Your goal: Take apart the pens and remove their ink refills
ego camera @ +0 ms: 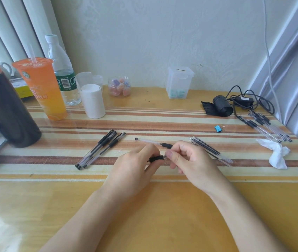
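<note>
Both hands meet over the middle of the striped table. My left hand grips the black end of a pen. My right hand pinches the same pen from the right, hiding the rest of it. Just behind the hands lies a clear pen barrel with a black grip. Three whole black pens lie side by side to the left. A bundle of loose ink refills lies to the right of my right hand. More pen barrels are piled at the far right.
A black flask, an orange drink cup, a water bottle and a white jar stand at the back left. A candy jar, a clear box, a black roll with cables, a blue clip and crumpled tissue lie further right.
</note>
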